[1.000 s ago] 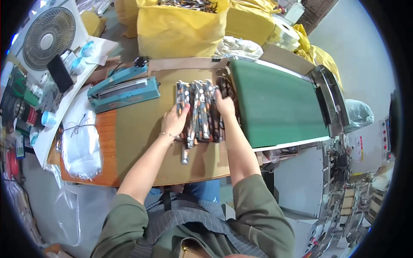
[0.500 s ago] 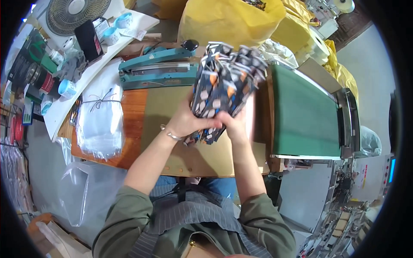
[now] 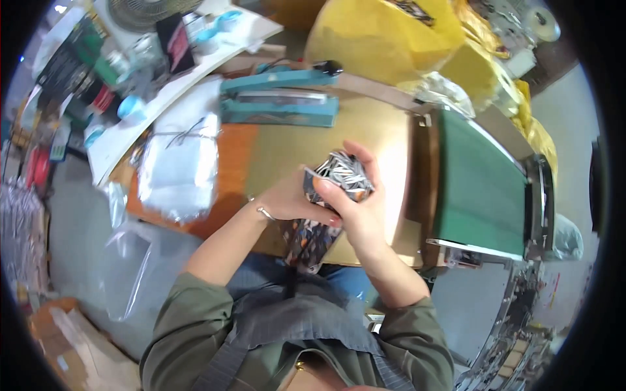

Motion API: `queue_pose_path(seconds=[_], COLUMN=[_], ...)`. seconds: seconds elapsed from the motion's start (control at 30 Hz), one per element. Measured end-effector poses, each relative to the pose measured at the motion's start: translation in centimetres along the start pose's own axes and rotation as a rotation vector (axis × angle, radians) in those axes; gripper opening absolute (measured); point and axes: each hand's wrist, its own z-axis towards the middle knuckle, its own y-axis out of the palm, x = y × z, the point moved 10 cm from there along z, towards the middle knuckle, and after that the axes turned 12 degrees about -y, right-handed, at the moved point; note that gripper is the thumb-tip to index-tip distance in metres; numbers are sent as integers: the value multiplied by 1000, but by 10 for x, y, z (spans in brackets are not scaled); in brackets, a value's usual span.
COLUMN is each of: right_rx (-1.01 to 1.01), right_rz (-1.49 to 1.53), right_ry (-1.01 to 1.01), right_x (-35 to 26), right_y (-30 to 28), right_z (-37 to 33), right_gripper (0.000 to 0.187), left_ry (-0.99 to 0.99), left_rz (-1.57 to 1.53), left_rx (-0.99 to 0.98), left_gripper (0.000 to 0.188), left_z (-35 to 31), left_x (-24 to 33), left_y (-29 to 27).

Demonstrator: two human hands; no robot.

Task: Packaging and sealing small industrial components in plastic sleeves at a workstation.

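Between both hands, over the near part of the table, is a bundle of slim dark packets (image 3: 309, 240) with a white, orange and blue pattern. Their pale ends are gathered into a tight cluster at the top. My left hand (image 3: 287, 197) wraps the bundle's left side, a bracelet at its wrist. Around the right side and upper end curls my right hand (image 3: 362, 208), its thumb across the front near the pale ends. Behind the bundle, parts of the fingers are hidden. Beyond my hands stands a teal bar heat sealer (image 3: 280, 111) with a black knob.
A tied stack of clear plastic bags (image 3: 177, 169) lies on the table's left. At right is a green conveyor belt (image 3: 481, 186). A big yellow bag (image 3: 372, 39) stands at the back. A cluttered white shelf (image 3: 264, 31) holds a fan (image 3: 147, 10) and phone (image 3: 175, 42).
The bundle has come down toward me and tipped, so its pale ends now face up. My right hand has shifted up to those ends. The whole view has swung slightly.
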Motion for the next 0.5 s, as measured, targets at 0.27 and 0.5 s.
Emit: queue_pose_path(seconds=[0.27, 0.5], right_rx=[-460, -270], right_rz=[158, 401], right_ry=[380, 527], right_x=[80, 115], right_y=[27, 43], right_z=[-40, -73], right_gripper=[56, 16], left_ry=[-563, -419], left_rz=[-1208, 192], left_rx=[-247, 537], left_gripper=[47, 35], left_z=[-78, -140], left_x=[-149, -127], left_y=[85, -143])
